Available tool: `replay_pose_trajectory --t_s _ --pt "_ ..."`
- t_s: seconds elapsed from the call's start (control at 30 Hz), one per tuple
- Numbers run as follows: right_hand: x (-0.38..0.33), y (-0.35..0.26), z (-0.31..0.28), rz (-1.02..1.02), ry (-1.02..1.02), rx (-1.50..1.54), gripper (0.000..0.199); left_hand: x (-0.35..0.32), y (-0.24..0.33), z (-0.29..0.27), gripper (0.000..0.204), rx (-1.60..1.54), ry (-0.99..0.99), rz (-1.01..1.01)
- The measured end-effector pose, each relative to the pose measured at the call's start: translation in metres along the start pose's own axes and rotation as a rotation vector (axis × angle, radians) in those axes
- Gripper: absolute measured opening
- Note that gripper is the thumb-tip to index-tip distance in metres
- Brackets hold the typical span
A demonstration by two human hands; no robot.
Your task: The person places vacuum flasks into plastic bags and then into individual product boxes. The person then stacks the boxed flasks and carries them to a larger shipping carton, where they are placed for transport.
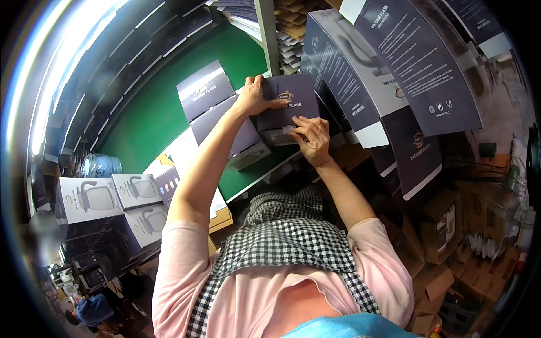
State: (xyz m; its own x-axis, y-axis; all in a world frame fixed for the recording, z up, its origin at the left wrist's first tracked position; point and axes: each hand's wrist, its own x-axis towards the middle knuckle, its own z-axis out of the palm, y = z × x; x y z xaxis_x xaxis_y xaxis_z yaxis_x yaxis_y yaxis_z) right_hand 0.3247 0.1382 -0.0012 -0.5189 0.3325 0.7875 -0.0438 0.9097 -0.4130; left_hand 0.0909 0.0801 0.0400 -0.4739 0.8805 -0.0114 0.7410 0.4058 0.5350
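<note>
A dark purple carton [288, 93] stands on the green tabletop in front of me. My left hand [252, 99] grips its upper left corner, fingers over the far edge and thumb across the printed face. At its lower edge my right hand [311, 137] is closed, the fingertips pinched by a small pale, see-through bit that I cannot make out. Touching it on the left is a second purple carton [220, 125], its flap [205, 90] raised; my left forearm crosses in front of it.
Large flattened printed cartons [417, 67] lean at the right beside a metal post [266, 31]. White-and-purple boxes with jug pictures [93, 200] stand at the left. Dark cartons line the far edge of the green table [160, 107]. Brown cardboard boxes [445, 225] lie at the lower right. A person [94, 310] sits at the lower left.
</note>
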Motion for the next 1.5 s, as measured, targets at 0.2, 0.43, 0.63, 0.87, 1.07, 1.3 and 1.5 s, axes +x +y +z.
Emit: replay_pose_trajectory --t_s 0.2,0.43,0.63,0.87,1.07,1.3,1.5 --pt "0.008 -0.008 -0.011 -0.112 -0.087 -0.122 0.020 -0.003 -0.003 0.002 0.126 0.003 0.028 0.024" --pt "-0.002 -0.003 0.012 0.132 0.114 -0.066 0.052 -0.004 -0.003 -0.002 0.126 -0.020 -0.007 -0.038" --pt "-0.067 0.021 -0.004 1.111 0.074 0.855 0.075 -0.028 0.063 -0.009 0.112 -0.051 0.036 -0.060" --pt "-0.120 -0.051 -0.116 1.127 0.014 0.946 0.063 -0.155 0.144 0.019 0.096 -0.178 0.219 -0.054" --pt "-0.119 -0.096 -0.129 0.949 -0.381 0.848 0.057 -0.252 0.107 0.030 0.091 -0.176 0.338 -0.250" --pt "-0.113 -0.117 -0.024 0.830 -0.442 0.712 0.075 -0.260 0.038 -0.006 0.076 0.174 0.356 -0.278" --pt "-0.146 -0.136 -0.003 1.260 -0.102 0.640 0.105 -0.156 -0.133 -0.104 0.025 0.054 0.557 0.113"
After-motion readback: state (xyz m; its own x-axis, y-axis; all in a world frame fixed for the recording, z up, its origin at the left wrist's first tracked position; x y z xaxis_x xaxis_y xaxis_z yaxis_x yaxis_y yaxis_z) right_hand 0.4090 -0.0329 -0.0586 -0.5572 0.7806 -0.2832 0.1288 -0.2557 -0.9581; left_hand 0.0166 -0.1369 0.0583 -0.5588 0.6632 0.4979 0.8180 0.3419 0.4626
